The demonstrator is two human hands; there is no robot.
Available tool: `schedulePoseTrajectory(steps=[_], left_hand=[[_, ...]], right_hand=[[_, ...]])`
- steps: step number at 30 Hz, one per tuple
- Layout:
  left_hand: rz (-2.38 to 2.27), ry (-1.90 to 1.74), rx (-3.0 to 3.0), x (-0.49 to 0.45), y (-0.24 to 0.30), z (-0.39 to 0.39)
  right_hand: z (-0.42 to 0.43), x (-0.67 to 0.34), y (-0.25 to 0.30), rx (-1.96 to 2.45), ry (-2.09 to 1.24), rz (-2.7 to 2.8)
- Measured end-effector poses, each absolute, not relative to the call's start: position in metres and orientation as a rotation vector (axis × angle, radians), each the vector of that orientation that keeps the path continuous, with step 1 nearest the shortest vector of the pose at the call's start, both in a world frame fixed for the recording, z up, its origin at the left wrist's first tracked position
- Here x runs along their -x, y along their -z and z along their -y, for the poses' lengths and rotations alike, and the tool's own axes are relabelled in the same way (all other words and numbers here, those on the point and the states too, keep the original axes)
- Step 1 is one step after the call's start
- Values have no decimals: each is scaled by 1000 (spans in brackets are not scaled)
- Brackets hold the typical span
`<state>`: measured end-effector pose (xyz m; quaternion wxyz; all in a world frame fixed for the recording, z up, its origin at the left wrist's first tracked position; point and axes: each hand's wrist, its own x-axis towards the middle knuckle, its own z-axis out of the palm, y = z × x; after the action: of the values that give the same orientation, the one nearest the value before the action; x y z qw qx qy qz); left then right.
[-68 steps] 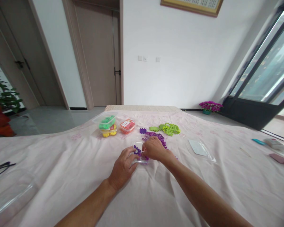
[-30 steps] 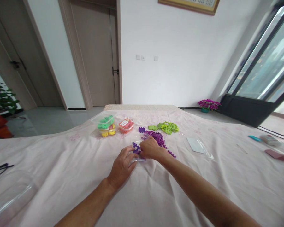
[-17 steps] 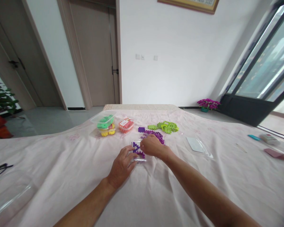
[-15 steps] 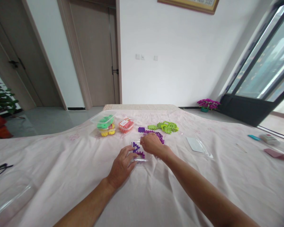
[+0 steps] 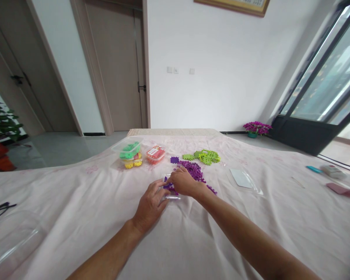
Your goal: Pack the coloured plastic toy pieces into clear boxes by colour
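Note:
A small clear plastic box (image 5: pixel 171 196) lies on the pink sheet in front of me, with purple puzzle pieces (image 5: pixel 166 186) in it. My left hand (image 5: pixel 150 206) rests against its near left side, fingers curled onto the rim. Over the box my right hand (image 5: pixel 183 182) has its fingers pinched together, and what they grip is hidden. Just behind that hand lies a loose pile of purple pieces (image 5: pixel 195 170).
Further back are light green pieces (image 5: pixel 207 157), a stack of clear boxes with green and yellow pieces (image 5: pixel 130 154) and a box of orange ones (image 5: pixel 155 154). A clear lid (image 5: pixel 245 180) lies to the right, another clear container (image 5: pixel 8 243) at the near left.
My right hand reached back to the purple pile, then came forward and left over the clear box. My left hand stayed on the box.

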<state>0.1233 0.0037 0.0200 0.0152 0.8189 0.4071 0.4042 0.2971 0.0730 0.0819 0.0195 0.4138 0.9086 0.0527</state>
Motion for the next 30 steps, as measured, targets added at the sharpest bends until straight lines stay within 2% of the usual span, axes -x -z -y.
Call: schedulePoseTrajectory(steps=[6,10,15,21,30], left_hand=[[-1279,-1237,-2550,-123,-18,-3],[-1270,-1259,-2546,-123,-15,-4],[-1257,-1264,-2565,-122,-14,-6],[-1254,-1270,-2603,-123,-16,-7],[-1347,-1375,-2613,-120,-16,-6]], right_hand=[[-84,-310,-86,-1440,65,-2958],[-96,-343,-96,-1836,333,-3078],[-102,-402,-91,-2292,485,-2799],[-101,-440,-58,-2466,436,-2556],[-98,-416,-47,-2141,144,-2980]])
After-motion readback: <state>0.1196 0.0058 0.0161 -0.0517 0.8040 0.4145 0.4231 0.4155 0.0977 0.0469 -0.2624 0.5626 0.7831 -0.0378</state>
